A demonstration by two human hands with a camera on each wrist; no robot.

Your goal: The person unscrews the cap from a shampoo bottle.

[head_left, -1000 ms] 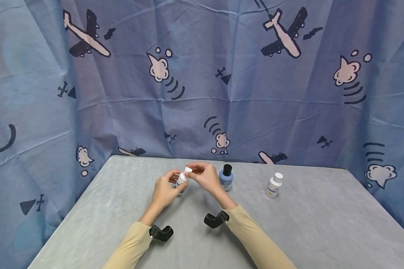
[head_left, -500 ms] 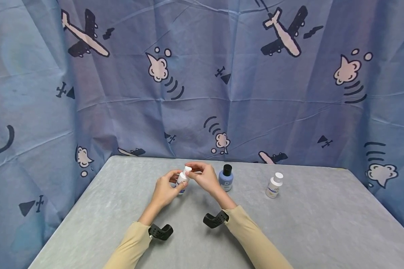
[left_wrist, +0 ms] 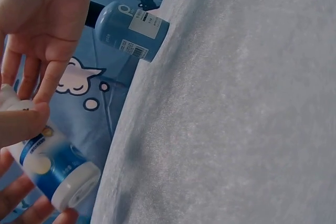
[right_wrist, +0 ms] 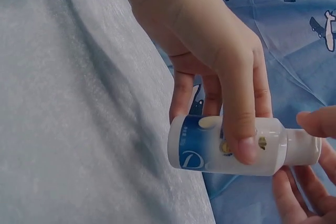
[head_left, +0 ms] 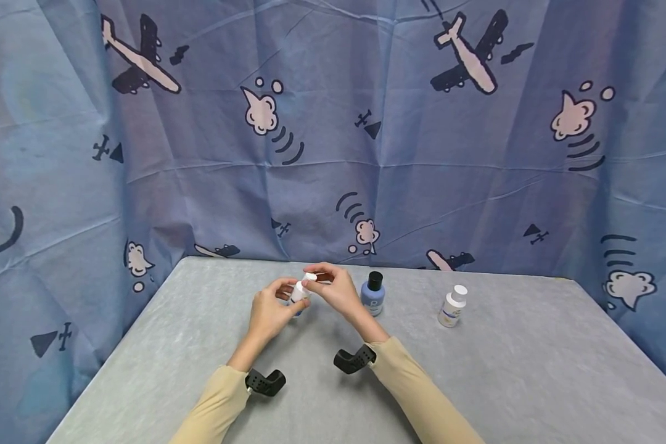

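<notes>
My left hand [head_left: 269,314] grips a small white bottle [right_wrist: 210,142] with a blue band round its lower part, thumb on one side and fingers on the other. The bottle is tilted, its base facing out in the left wrist view. At its top, the thumb and fingers of my right hand [head_left: 338,293] pinch the white cap [right_wrist: 304,147]. Seen from the head, the cap sits up and right of the bottle's shoulder. Just right of the right hand, a blue bottle [head_left: 372,300] with a black cap stands upright on the table.
Farther right stands another white bottle [head_left: 451,309] with a white cap. The grey cloth-covered table [head_left: 505,370] ends at the back against a blue curtain [head_left: 322,135] printed with planes. Black cameras are strapped to both wrists.
My left hand with the bottle has shifted slightly left, while the right hand with the cap has edged up and left. The other bottles stay in place.
</notes>
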